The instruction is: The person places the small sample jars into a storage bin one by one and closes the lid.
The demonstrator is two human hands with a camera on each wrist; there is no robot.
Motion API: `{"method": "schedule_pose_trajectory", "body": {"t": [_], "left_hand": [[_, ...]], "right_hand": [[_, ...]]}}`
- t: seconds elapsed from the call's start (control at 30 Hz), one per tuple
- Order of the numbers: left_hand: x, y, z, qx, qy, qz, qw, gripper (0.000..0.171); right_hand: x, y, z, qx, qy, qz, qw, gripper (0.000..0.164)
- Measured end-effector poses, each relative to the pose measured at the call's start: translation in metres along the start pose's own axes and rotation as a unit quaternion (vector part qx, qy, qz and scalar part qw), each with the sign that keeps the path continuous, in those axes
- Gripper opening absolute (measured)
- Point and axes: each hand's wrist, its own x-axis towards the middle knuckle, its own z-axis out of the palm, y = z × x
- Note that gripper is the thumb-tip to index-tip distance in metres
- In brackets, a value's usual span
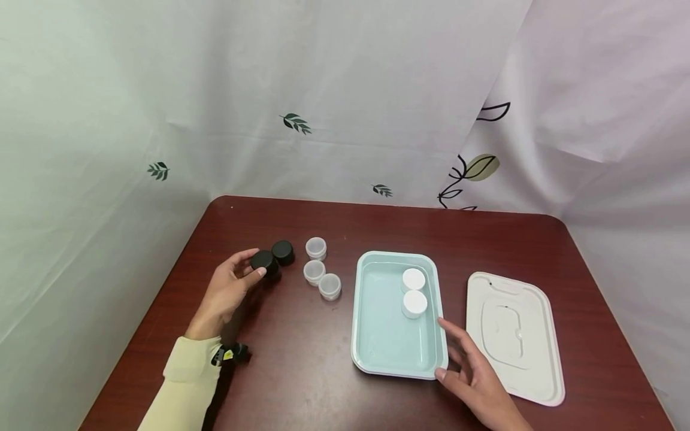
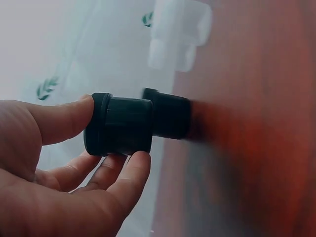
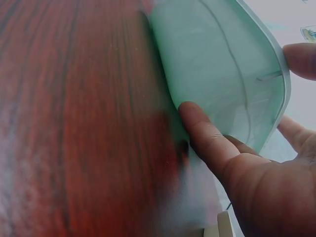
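My left hand (image 1: 226,287) holds a small black lidded jar (image 2: 121,123), its thumb on the lid side and its fingers under the other side. A second black jar (image 1: 283,252) stands just beyond it on the table. At the middle right is a pale blue plastic tub (image 1: 371,359) with two white-lidded jars (image 1: 414,304) inside, toward its right wall. My right hand (image 1: 474,377) grips the tub's near right corner. In the right wrist view, one fingertip lies low on the tub's wall (image 3: 212,64) and others reach its rim.
Several small clear-topped jars (image 1: 314,272) stand between the black jars and the tub. A white lid (image 1: 539,335) lies flat to the right of the tub. The dark red wooden table (image 1: 302,371) backs onto a pale curtain (image 1: 345,90) with printed leaves.
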Motion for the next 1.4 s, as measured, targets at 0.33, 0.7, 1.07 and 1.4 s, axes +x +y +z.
{"method": "schedule_pose_trajectory", "body": {"t": [0.33, 0.7, 1.07, 1.4], "left_hand": [[-0.007, 0.032, 0.010, -0.004, -0.024, 0.047, 0.9986, 0.059], [-0.013, 0.070, 0.057, -0.018, -0.104, 0.099, 0.9895, 0.055], [-0.029, 0.091, 0.115, 0.029, -0.201, 0.138, 0.9694, 0.051], [-0.039, 0.088, 0.165, 0.063, -0.275, 0.173, 0.9437, 0.045]], "right_hand": [[0.000, 0.003, -0.001, 0.001, -0.010, -0.020, 1.000, 0.077], [0.001, 0.006, -0.003, 0.009, -0.026, -0.037, 0.999, 0.077], [-0.002, 0.001, -0.002, 0.016, -0.013, -0.012, 1.000, 0.078], [-0.001, 0.002, 0.000, 0.021, -0.017, -0.014, 1.000, 0.077]]}}
